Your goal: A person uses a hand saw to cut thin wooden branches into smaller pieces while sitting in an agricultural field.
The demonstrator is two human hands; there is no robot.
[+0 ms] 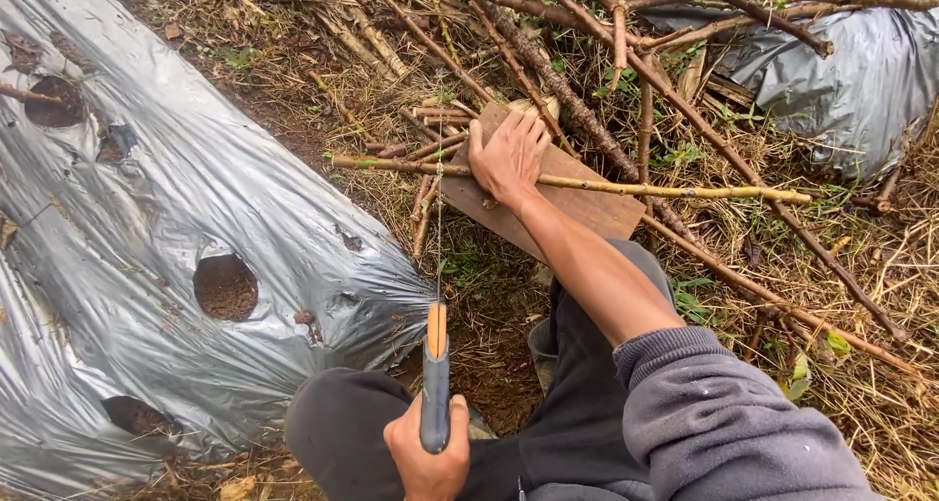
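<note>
Stick (pixel 587 183), long and thin, lies crosswise over a flat board (pixel 577 207) set on the straw-littered ground (pixel 489 296), between a wide sheet of silver mulch plastic (pixel 147 237) and a pile of branches (pixel 606 61). The right hand (pixel 507 157) lies flat and spread, pressing the stick down onto the board. The left hand (pixel 427 457) is wrapped tight on the grey handle of a saw (pixel 435 364), its thin blade edge-on and reaching to the stick just left of the pressing fingers. To my eye, a clean cut wants the blade kept upright, the strokes straight, the stick pinned firmly, and those fingers kept clear of the teeth.
</note>
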